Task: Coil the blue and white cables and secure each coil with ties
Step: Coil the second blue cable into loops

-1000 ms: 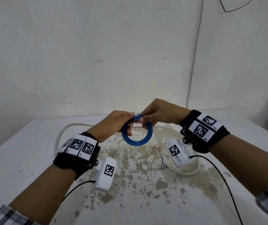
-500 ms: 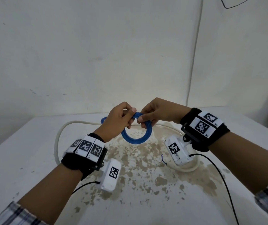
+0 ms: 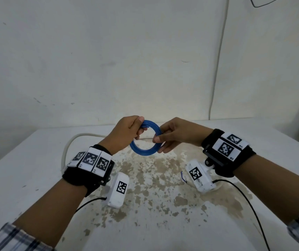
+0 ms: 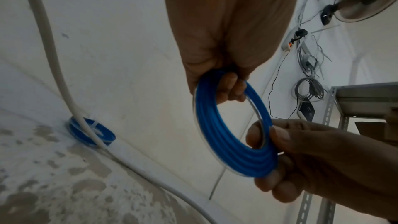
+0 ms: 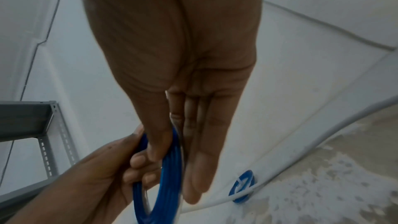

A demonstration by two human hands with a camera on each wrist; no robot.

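Note:
A blue cable coil [image 3: 146, 151] hangs upright in the air above the table's far middle. My left hand [image 3: 139, 128] grips its upper left, fingers curled through the ring [image 4: 229, 89]. My right hand [image 3: 158, 142] pinches the right side between thumb and fingers [image 4: 277, 135]. A thin pale strip runs along the coil's inner rim [image 4: 257, 108]. A second blue coil [image 4: 91, 132] with a white tie lies flat at the table's back edge [image 5: 243, 186]. The thick white cable [image 3: 67, 149] lies loose in a wide curve and crosses over that coil [image 4: 86, 125].
The white table [image 3: 36, 178] has a brown stained patch in its middle and a wall right behind it. A short blue wire piece [image 3: 183, 176] lies under my right wrist. A grey metal shelf [image 4: 366, 98] stands off to the side.
My right hand has slid from the coil's top down its right side. My left hand has shifted its hold at the upper left, and the coil has risen slightly.

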